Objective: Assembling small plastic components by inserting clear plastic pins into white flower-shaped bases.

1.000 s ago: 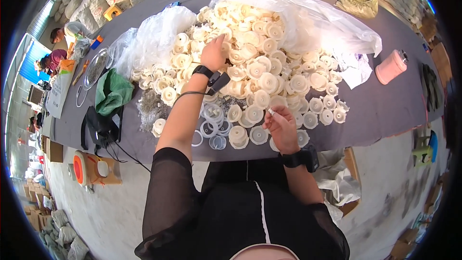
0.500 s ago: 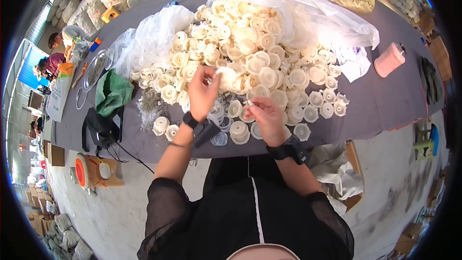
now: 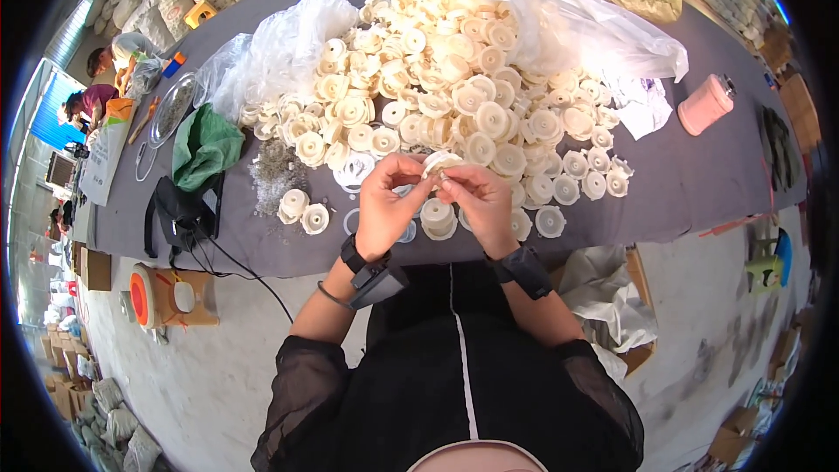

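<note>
Both my hands meet over the near middle of the table, above the loose parts. My left hand is closed on a round cream plastic part, thumb and fingers pinching its near left side. My right hand is pinched closed against the same part's near edge. A small pale piece showed between its fingertips a moment ago; now the fingers mostly hide it. A large heap of similar cream plastic parts lies just beyond. A short stack of them stands right below my hands, beside a few clear plastic rings.
Clear plastic bags flank the heap. Small clear bits, a green cloth bag and a black pouch lie to the left. A pink spool stands at right. Two people work at far left.
My left hand has drawn back from the heap toward me with the cream part. My right hand has come up to it, so the fingertips of both now meet there.
</note>
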{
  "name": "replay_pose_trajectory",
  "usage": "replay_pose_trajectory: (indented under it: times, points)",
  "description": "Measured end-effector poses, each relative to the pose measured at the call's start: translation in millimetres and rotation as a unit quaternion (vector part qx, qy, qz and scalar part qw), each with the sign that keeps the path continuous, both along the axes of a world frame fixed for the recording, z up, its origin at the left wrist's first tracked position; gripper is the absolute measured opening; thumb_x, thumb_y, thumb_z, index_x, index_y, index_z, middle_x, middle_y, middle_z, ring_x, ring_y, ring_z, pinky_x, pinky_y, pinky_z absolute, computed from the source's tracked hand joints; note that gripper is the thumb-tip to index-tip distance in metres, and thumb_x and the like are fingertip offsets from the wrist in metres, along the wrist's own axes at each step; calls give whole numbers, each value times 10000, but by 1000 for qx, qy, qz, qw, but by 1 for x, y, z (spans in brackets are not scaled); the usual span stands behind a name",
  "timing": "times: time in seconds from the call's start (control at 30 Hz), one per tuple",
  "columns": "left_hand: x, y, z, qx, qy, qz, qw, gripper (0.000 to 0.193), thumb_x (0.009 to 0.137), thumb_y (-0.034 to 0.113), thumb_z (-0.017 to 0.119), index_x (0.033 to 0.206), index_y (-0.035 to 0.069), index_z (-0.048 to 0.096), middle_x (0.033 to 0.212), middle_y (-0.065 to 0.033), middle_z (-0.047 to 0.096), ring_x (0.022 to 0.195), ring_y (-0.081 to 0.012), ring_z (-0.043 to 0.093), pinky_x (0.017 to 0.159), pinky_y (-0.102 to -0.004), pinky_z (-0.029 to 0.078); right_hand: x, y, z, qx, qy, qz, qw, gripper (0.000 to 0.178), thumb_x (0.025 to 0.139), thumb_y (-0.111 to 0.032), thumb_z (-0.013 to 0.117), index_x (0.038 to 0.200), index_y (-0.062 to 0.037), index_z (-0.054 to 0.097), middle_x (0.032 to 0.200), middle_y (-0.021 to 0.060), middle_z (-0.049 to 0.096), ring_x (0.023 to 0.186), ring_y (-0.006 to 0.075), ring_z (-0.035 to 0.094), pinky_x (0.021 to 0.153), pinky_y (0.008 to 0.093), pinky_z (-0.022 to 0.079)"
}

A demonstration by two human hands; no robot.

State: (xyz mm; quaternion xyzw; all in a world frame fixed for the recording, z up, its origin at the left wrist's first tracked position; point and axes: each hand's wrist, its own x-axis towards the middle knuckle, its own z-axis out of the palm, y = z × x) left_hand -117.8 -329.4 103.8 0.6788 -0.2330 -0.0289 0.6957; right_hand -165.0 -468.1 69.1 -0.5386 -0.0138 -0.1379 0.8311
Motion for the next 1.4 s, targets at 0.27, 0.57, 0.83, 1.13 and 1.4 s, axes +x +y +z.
replay_pose_trajectory:
  times: [0.27, 0.57, 0.83, 1.13, 1.4]
  points:
    - [-11, 6, 6, -29, 23, -20, 999, 153, 753, -56, 633, 838, 11, 524, 987, -98, 601, 846, -120, 597, 745, -241, 490, -2, -5, 11, -194, -30, -117, 974, 346, 775, -37, 642, 1088, -4, 497, 1039, 47, 557, 917, 100, 552, 771, 230, 465]
    - [-16, 6, 1, -41, 21, -49, 998, 142, 756, -70, 620, 846, 3, 537, 990, -105, 600, 883, -137, 596, 788, -268, 495, -1, -14, -10, 6, -24, 103, 994, 307, 799, 0, 598, 1074, 9, 463, 1037, 74, 542, 973, 108, 522, 851, 265, 433]
    - [-11, 9, -3, -118, 92, -92, 984, 142, 754, -67, 631, 822, 8, 532, 955, -92, 596, 849, -114, 588, 756, -245, 491, -2, -11, -9, 8, -36, 105, 994, 370, 798, -8, 607, 1132, 19, 450, 1052, 65, 537, 979, 102, 514, 850, 259, 426]
    - [-11, 3, -9, -141, 136, -87, 977, 133, 775, -64, 610, 828, 18, 519, 911, -77, 611, 800, -100, 588, 718, -220, 471, -1, -11, -16, -15, -39, 87, 995, 297, 807, -28, 602, 1072, 10, 473, 1004, 51, 552, 940, 95, 522, 829, 256, 434]
    - [-10, 7, -17, -155, 159, -78, 972, 132, 781, -61, 603, 836, 22, 516, 886, -68, 608, 767, -89, 584, 699, -206, 463, -3, -13, -9, -25, -17, 98, 995, 313, 814, -38, 598, 1095, 16, 472, 1019, 62, 559, 969, 105, 522, 834, 258, 435]
